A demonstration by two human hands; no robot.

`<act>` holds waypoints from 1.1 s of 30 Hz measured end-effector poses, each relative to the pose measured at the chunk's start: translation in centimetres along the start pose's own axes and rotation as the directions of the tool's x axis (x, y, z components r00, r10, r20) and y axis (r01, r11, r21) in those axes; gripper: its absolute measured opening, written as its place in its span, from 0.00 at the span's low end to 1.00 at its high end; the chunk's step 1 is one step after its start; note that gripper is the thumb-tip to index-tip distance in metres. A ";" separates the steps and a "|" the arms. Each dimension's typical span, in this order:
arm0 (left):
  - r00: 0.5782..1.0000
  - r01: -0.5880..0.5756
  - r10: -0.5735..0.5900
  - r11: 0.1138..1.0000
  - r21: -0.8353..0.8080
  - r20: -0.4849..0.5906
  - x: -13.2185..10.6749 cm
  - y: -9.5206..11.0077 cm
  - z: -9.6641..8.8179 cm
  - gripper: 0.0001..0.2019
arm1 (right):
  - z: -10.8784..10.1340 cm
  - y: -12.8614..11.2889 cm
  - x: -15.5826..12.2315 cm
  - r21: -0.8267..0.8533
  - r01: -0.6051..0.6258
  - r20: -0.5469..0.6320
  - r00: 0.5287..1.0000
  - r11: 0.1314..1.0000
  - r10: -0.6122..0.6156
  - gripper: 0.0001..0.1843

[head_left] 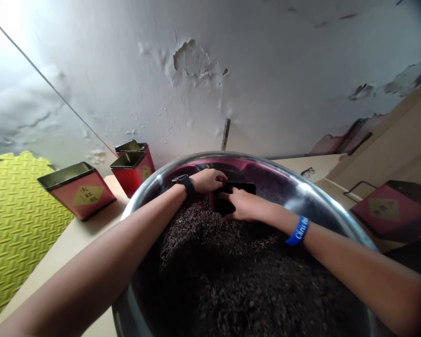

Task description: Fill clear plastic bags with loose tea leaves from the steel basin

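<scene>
A dark tin [226,206] is in the big metal bowl [323,196], near 12 o'clock, with loose dark bits [214,234] around it. The left hand [208,180] is at the tin's 10 o'clock edge, fingers curled; I can't tell if they pinch it. The right hand [247,205] has its fingers spread at the tin's mouth. Three red tins [130,175] stand on the worktop [94,228] at 10 o'clock.

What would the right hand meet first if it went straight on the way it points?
Probably the tin: its red side wall seems just ahead of the right hand, toward the picture's left. The dark interior makes depth hard to judge.
</scene>
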State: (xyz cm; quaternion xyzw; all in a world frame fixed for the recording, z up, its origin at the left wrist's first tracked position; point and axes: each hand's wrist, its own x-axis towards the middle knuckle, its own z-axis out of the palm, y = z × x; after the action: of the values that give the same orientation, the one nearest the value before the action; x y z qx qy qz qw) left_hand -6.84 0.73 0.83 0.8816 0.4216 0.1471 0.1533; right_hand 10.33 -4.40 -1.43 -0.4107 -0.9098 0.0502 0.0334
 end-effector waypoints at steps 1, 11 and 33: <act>1.000 0.001 -0.001 1.000 -0.006 -0.008 0.1 -0.2 -0.1 0.18 | -0.5 -0.2 -0.1 0.001 -0.005 -0.032 0.999 1.000 0.005 0.33; 0.997 -0.002 0.000 1.000 -0.024 -0.080 -0.1 -0.9 -0.2 0.14 | -9.0 0.8 -3.5 -0.094 -0.378 -0.900 0.428 0.921 0.084 0.20; 0.910 0.051 -0.018 0.996 0.068 -0.415 -0.1 0.3 -0.4 0.12 | -2.2 2.0 0.6 -0.146 -0.473 -0.168 0.878 0.869 0.449 0.16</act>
State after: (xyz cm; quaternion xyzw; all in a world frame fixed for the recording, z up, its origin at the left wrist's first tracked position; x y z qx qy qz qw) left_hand -6.80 0.55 1.31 0.8280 0.4655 0.3113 0.0286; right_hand 11.65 -2.47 0.57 -0.6197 -0.7819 -0.0536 0.0412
